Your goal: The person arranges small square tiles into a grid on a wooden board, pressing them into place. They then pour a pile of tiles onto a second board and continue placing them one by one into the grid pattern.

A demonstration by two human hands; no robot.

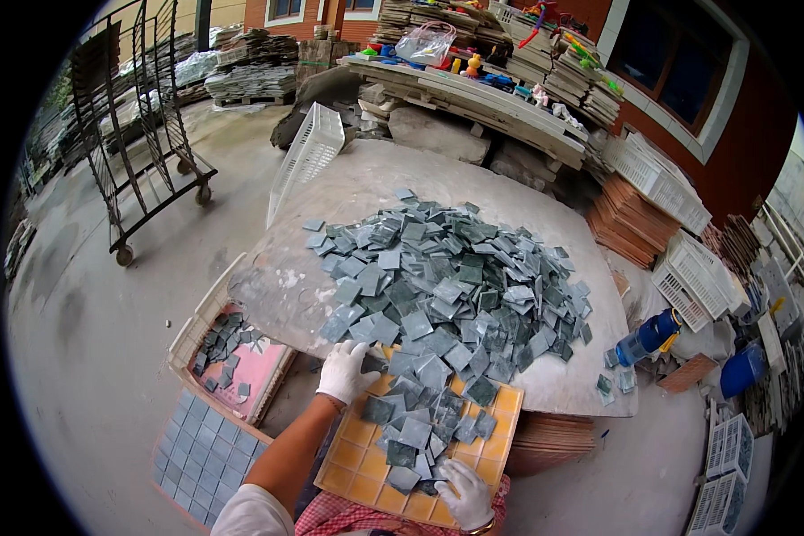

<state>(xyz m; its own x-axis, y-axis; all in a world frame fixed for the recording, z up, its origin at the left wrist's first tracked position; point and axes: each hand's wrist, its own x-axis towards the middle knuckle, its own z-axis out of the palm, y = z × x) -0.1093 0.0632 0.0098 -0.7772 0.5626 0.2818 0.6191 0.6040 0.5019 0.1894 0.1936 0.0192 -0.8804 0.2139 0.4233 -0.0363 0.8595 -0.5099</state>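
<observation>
A yellow gridded tray (348, 456) lies in front of me, its squares partly covered by a loose heap of grey-green stone tiles (414, 432). My left hand (347, 371), in a white glove, is at the tray's far left corner, beside the table edge. Its fingers are stretched out next to a dark tile, and nothing shows in its grip. Gloved in white too, my right hand (463, 496) rests over the tray's near right part, fingers apart at the edge of the loose tiles. A large pile of the same tiles (456, 277) covers the middle of the table (277, 277).
Left of the tray, a crate (207, 313) holds broken tile pieces; below it lies a sheet of tiles set in rows (196, 456). A blue bottle (645, 339) is at the table's right. White baskets (692, 277) stand farther right, a wheeled rack (138, 134) far left.
</observation>
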